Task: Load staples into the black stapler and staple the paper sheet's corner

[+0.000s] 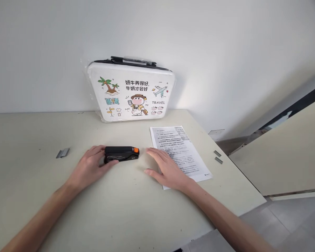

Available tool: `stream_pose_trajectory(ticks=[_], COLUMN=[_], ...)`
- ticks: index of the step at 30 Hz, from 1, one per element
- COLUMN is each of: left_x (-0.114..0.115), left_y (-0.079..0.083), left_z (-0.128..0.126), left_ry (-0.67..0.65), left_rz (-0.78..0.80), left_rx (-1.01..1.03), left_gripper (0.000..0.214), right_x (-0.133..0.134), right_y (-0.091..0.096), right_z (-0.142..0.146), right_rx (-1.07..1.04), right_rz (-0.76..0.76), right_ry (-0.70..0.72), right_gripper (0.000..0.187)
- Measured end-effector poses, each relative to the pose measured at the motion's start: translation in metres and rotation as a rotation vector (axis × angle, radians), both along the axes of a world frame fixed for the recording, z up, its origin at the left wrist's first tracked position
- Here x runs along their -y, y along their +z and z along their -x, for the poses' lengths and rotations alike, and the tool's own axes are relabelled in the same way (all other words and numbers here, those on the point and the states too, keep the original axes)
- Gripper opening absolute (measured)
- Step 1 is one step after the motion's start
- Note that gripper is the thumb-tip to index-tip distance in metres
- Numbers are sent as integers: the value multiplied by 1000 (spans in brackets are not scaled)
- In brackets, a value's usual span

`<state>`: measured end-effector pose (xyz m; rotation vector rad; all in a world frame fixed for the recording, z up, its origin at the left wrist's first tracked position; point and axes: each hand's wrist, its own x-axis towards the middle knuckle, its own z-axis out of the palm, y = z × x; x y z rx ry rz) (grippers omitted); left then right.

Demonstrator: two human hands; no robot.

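Observation:
A black stapler (122, 153) with an orange end lies on the pale table (28, 140), near the middle. My left hand (90, 168) rests at its left end, thumb and fingers curled around that end. My right hand (166, 168) lies flat and open on the table just right of the stapler, not touching it, its heel over the lower left corner of a printed sheet of paper (182, 150).
A white carry case (132, 91) with cartoon prints leans on the wall at the back. One strip of staples (62, 153) lies at the left, two more staple strips (217, 157) near the right edge. Beyond the right edge is floor and a second table (291, 154).

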<state>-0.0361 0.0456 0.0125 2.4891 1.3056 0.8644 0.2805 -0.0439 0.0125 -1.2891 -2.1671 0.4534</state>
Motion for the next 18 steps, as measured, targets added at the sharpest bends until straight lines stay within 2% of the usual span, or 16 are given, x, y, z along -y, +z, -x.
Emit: stream_pose_trajectory(ticks=[7,14,18], left_x=[-19,-26,-33], left_y=[-1,9,15], left_z=[21,21,22], left_ry=[251,389,411], left_rz=[10,77,73], left_rx=[-98,-177,-209], left_gripper=[40,39,36], right_x=[-2,-3,-3], right_y=[-10,-11,-11], right_z=[-2,-1,1], right_rx=[42,73,83], right_rz=[69,104,86], right_ry=[-80,-100,-102], right_gripper=[58,58,57])
